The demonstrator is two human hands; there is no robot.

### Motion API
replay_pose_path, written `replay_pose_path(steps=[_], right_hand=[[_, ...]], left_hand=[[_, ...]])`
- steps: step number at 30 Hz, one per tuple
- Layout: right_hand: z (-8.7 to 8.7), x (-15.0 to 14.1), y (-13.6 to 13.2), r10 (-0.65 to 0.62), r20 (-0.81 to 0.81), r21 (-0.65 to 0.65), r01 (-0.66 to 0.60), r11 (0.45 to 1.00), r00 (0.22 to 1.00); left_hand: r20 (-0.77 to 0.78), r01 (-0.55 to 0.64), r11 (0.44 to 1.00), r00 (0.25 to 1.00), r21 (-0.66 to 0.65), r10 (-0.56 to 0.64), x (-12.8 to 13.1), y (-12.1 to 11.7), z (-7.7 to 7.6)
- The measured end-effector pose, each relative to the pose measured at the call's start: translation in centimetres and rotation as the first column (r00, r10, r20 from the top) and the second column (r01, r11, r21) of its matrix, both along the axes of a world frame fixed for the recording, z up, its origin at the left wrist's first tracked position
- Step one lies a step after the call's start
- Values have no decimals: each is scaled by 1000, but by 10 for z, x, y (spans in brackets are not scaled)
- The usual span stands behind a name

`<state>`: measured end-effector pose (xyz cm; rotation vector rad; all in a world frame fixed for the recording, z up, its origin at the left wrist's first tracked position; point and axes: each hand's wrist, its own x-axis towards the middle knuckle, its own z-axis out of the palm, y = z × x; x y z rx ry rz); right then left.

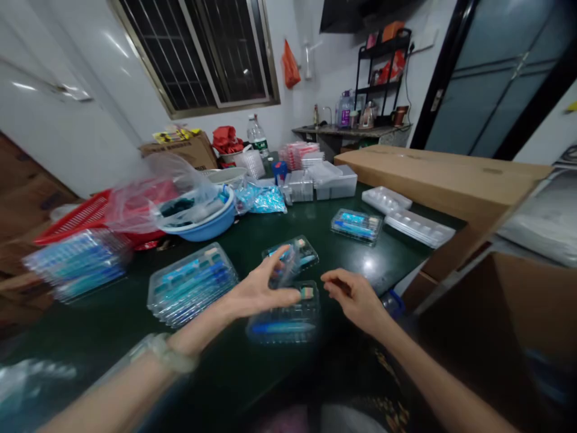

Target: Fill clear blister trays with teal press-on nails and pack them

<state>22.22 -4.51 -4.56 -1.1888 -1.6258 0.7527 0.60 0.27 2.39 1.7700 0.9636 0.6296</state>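
Clear plastic tray [300, 314] near the table's [256, 231] front edge: probably light, flexible and slippery, best held by opposite rims. Left hand [256, 290] spread wide over it, right hand [354, 296] narrowly curled beside; grip indeterminable in both.

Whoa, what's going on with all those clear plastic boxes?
A person has both bare hands over a dark green table. The left hand is spread above the nearest clear tray, where a long blue item lies. A blurry clear thing is by its fingers; I can't tell if it's held. The right hand is curled beside that tray. A stack of filled trays sits to the left.
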Motion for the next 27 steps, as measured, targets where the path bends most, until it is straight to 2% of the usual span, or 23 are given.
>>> replay_pose_path(steps=[1, 2, 3, 4, 7, 11, 15, 20, 24, 27], right_hand=[[-11, 1, -6, -11, 9, -17, 11, 1000, 1000], [-19, 0, -12, -20, 22, -25, 21, 999, 1000], [-27, -1, -16, -29, 38, -25, 30, 999, 999], [-32, -2, -19, -41, 51, -18, 42, 999, 998], [-42, -5, -23, -74, 74, 3, 74, 997, 994], [-48, -7, -22, -90, 61, 11, 90, 996, 994], [-53, -9, -20, -105, 38, -4, 105, 994, 994], [-56, -12, -17, -109, 31, -8, 109, 994, 994], [-54, -9, -15, -81, -9, -66, 80, 995, 997], [-50, -2, -10, -59, -70, -128, 50, 991, 996]], left_hand=[[-204, 36, 991, 979, 129, -9, 7, -5, -7], [-397, 96, 964, 918, 249, 11, 13, -10, -14], [-547, 169, 927, 836, 335, 45, 17, -14, -20], [-635, 230, 895, 769, 383, 74, 20, -17, -26], [-756, 343, 845, 646, 410, 105, 23, -18, -40], [-808, 408, 827, 581, 387, 91, 15, -14, -52], [-820, 423, 822, 565, 380, 88, 7, -13, -62], [-799, 444, 807, 598, 388, 55, 5, -11, -65], [-739, 410, 800, 671, 437, 60, 9, -18, -59], [-676, 347, 807, 732, 478, 86, 15, -18, -44]])
